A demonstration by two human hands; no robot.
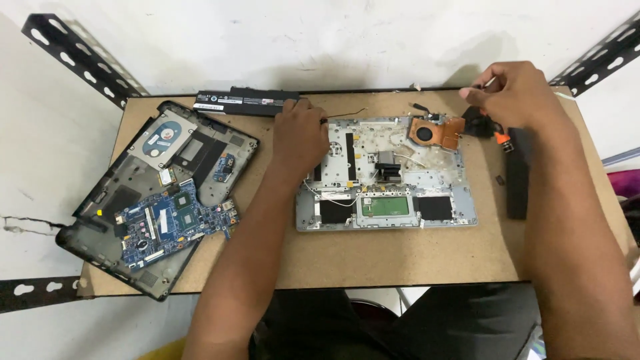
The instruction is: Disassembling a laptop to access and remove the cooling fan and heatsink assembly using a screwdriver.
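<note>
A silver laptop chassis lies open in the middle of the board table, showing its green touchpad board and loose wires. My left hand rests on its upper left corner, fingers curled over the edge and holding it down. A copper heatsink with a round fan sits at the chassis's upper right. Just right of it, my right hand hovers with fingertips pinched on something small and thin that I cannot identify. Below those fingers lies a small black part with orange tips.
A black bottom cover with a hard drive lies tilted at the left, and a blue motherboard rests on it. A long black battery lies at the back edge. A black strip lies at the right. Perforated metal braces frame the table.
</note>
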